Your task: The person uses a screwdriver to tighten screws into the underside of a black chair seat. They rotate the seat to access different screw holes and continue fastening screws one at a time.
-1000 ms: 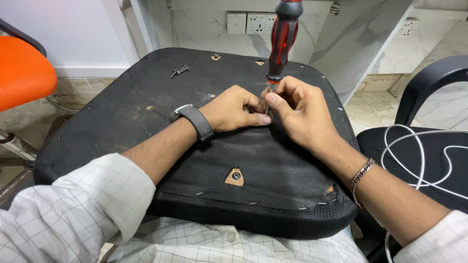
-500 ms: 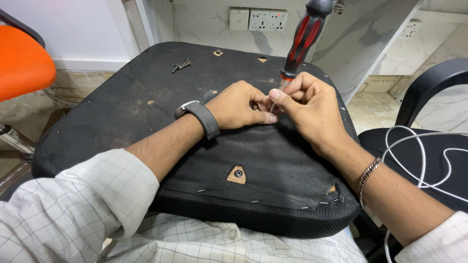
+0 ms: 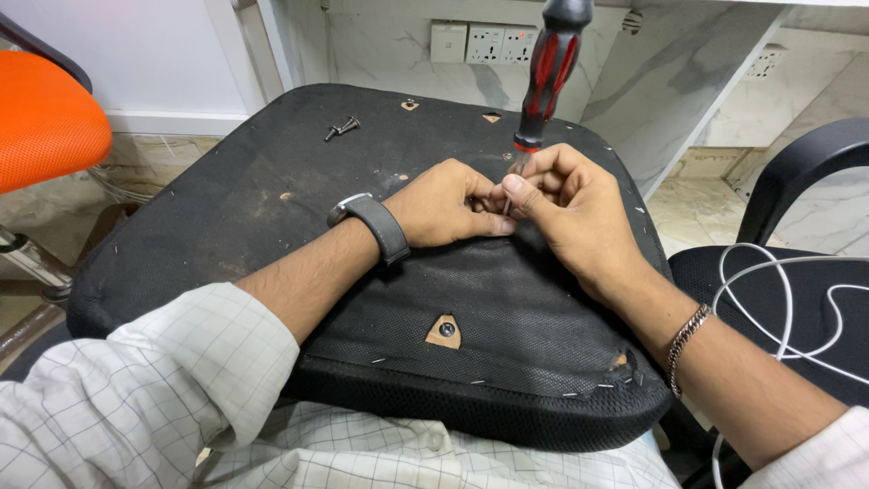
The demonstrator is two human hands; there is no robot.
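Screwdriver (image 3: pixel 546 77) upright, tip down

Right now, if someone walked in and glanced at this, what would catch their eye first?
Most likely the red and black screwdriver, standing nearly upright at top centre, its tip hidden between the left hand and right hand. Both hands meet on the black seat base lying across the lap. Next, the orange chair at far left and the loose screws near the base's far edge.
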